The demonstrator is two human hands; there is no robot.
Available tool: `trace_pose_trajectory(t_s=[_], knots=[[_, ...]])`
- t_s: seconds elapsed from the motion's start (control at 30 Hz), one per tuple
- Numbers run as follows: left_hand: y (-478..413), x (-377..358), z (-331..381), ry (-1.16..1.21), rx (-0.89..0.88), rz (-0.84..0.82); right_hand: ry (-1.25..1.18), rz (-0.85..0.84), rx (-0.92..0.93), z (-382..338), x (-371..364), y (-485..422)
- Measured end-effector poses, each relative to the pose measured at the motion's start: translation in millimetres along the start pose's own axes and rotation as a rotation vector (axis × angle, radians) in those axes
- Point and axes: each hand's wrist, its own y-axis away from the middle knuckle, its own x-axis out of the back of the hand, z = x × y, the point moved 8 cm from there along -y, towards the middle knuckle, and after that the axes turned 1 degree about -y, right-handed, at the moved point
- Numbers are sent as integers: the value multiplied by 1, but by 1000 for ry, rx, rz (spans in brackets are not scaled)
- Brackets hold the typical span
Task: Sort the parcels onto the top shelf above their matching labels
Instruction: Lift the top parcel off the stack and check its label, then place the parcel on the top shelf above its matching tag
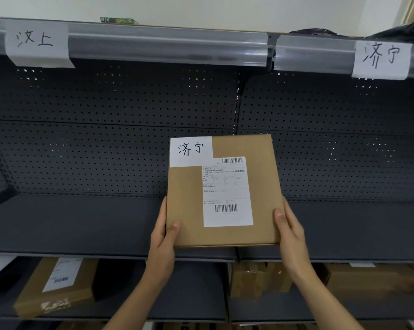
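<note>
Flat cardboard parcel [221,191] w/ handwritten 济宁 slip [191,151] + shipping label, held up in front of the mid shelf [82,225]: left hand [164,236] & right hand [290,231] clamp its lower edges, thumbs on front. 济宁 tag [381,60] on top shelf rail upper right, 汶上 tag [37,42] upper left. More boxes [55,285] on bottom shelf.

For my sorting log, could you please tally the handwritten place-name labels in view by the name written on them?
济宁: 2, the right shelf label and the parcel label
汶上: 1, the left shelf label
Total: 3
</note>
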Motion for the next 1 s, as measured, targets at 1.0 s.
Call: trace_pose_trajectory(t_s=[1.0], knots=[[57, -64, 162, 77, -522, -208, -12, 441, 557, -151, 100, 109]])
